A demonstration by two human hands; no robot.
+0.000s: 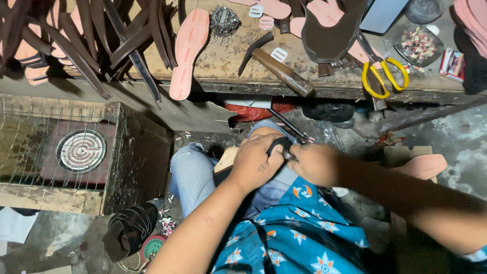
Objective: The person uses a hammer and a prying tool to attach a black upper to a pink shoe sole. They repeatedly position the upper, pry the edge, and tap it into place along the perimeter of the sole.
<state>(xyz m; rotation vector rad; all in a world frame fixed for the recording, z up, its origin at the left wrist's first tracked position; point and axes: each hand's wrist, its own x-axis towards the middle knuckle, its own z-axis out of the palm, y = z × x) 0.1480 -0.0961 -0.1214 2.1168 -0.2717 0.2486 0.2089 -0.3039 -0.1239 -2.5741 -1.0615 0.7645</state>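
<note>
Fingers of left hand (253, 165) and right hand (314, 163) pinch a dark strap (278, 144) over the lap.

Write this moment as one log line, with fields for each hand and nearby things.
left hand: grips dark strap on knee | right hand: works thin tool at strap | workbench: hammer, yellow scissors, pink insoles

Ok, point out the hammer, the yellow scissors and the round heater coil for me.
hammer (282, 71), head view, on its wooden handle.
yellow scissors (384, 77), head view, where the yellow handle loops meet.
heater coil (81, 150), head view, middle of the round spiral.
</note>
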